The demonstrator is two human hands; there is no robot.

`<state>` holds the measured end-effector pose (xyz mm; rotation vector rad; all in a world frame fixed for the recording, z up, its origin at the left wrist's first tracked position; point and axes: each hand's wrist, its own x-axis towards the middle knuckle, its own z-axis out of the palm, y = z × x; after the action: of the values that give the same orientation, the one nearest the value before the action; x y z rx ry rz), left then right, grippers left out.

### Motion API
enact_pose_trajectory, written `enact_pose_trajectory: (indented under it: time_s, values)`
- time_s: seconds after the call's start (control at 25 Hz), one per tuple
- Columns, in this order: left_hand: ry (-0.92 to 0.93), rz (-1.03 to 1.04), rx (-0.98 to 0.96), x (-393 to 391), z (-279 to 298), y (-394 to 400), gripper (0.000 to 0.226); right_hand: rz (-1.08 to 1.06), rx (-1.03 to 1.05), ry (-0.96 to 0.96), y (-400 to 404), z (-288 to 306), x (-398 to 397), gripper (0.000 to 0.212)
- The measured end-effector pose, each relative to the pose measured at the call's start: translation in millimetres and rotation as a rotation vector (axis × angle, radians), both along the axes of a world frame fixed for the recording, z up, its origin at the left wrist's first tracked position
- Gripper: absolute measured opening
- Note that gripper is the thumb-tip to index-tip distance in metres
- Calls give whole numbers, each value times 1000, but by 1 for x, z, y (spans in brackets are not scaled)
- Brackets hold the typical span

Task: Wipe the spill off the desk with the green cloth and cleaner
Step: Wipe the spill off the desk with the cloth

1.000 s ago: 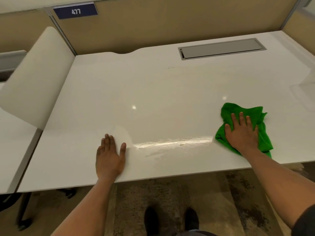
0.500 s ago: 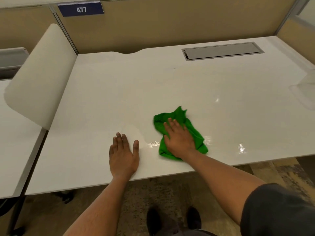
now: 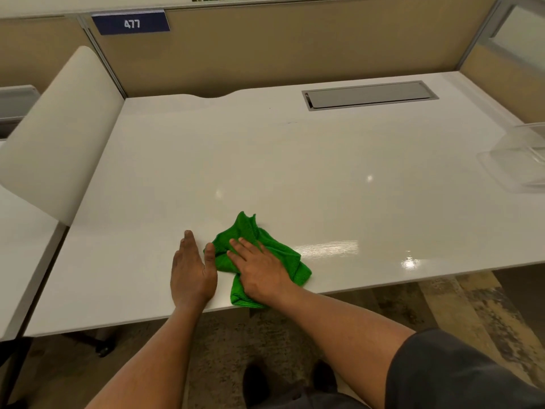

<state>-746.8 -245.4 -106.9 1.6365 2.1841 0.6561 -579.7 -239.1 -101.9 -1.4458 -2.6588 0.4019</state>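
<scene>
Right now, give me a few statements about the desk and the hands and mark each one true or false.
1. The right hand presses flat on the green cloth. True.
2. The left hand holds a spray bottle. False: it rests bare on the desk.
3. A wet streak shines right of the cloth. True.
4. The cloth lies at the desk's far edge. False: it lies at the near edge.
5. The sign reads 477. True.

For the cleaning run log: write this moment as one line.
phase: wiping | right hand: flat on crumpled green microfibre cloth | left hand: flat on glossy white desk beside cloth | wet streak: right of cloth
</scene>
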Motion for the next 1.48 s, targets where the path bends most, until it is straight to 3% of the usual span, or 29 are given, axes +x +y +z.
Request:
enact_pose_trajectory:
  time_s: [0.2,0.72,1.0,1.24,1.48]
  values:
    - [53,23,-38,1,-3,-1,91,-76,49,43,7,0,38,61]
    - [283,-87,-133,5,-3,2,95,-617,103,70,12,-1,245,52]
    - [289,-95,-143,3,-6,3,97,-853,69,107,-10,6,337,51]
    - [275,-98,-120,3,-6,2,97,-1109,55,51,-30,5,328,53]
    - [238,-102,-109,3,-5,2,97,-1030,105,161,-42,2,250,51]
